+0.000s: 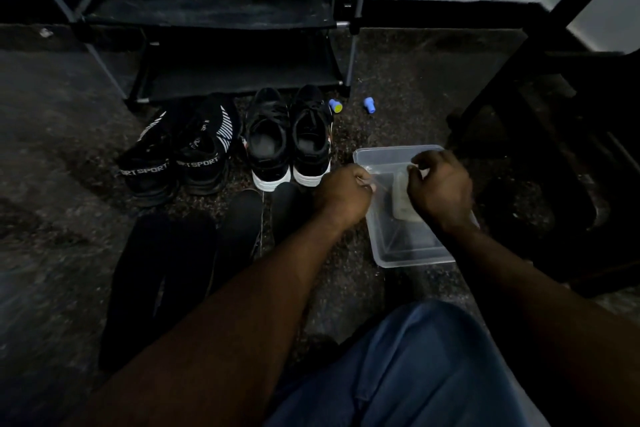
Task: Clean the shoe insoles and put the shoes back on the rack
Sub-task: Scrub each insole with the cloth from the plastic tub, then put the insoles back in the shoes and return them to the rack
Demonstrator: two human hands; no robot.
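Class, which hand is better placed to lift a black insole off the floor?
Left hand: nearest the black insoles; the right hand hangs over the clear plastic tub, farther away.

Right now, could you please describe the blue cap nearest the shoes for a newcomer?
Find the black rack. Near its right front foot, a blue cap lies beside the white-soled shoe. Unlike the other cap, it shows a yellow end.

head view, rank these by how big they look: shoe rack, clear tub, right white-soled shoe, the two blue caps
1. shoe rack
2. clear tub, though it sits nearer the camera
3. right white-soled shoe
4. two blue caps, alike, so unranked
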